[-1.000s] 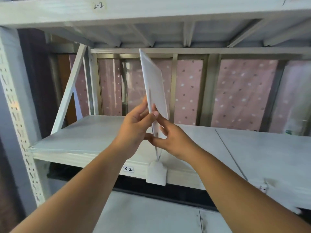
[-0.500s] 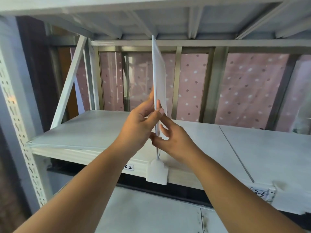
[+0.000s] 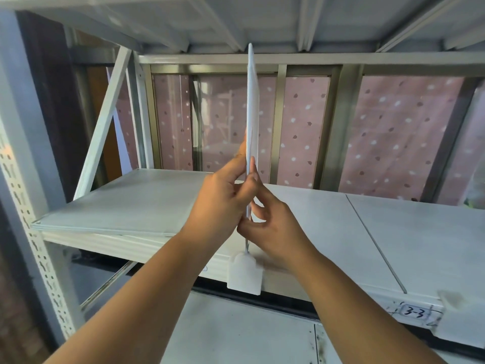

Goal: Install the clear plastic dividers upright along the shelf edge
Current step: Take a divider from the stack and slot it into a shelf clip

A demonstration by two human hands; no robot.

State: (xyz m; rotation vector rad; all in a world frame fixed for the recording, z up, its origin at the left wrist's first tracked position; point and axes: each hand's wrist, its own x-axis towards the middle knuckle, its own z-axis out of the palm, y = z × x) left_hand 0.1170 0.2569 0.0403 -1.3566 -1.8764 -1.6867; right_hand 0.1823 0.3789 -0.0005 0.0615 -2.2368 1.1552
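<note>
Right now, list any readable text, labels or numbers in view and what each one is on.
"3-3": handwritten on a small label stuck to the front edge of the shelf, at the right.
A second label on the same edge, left of the white clip: mostly hidden behind the left forearm, unreadable.
The divider and the clip carry no visible text.

Divider [image 3: 251, 106] seen edge-on so its face cannot be read, its lower edge hidden behind both hands, shelf label [image 3: 204, 268] mostly covered by the left forearm, shelf [image 3: 393, 232] cut off at right.
</note>
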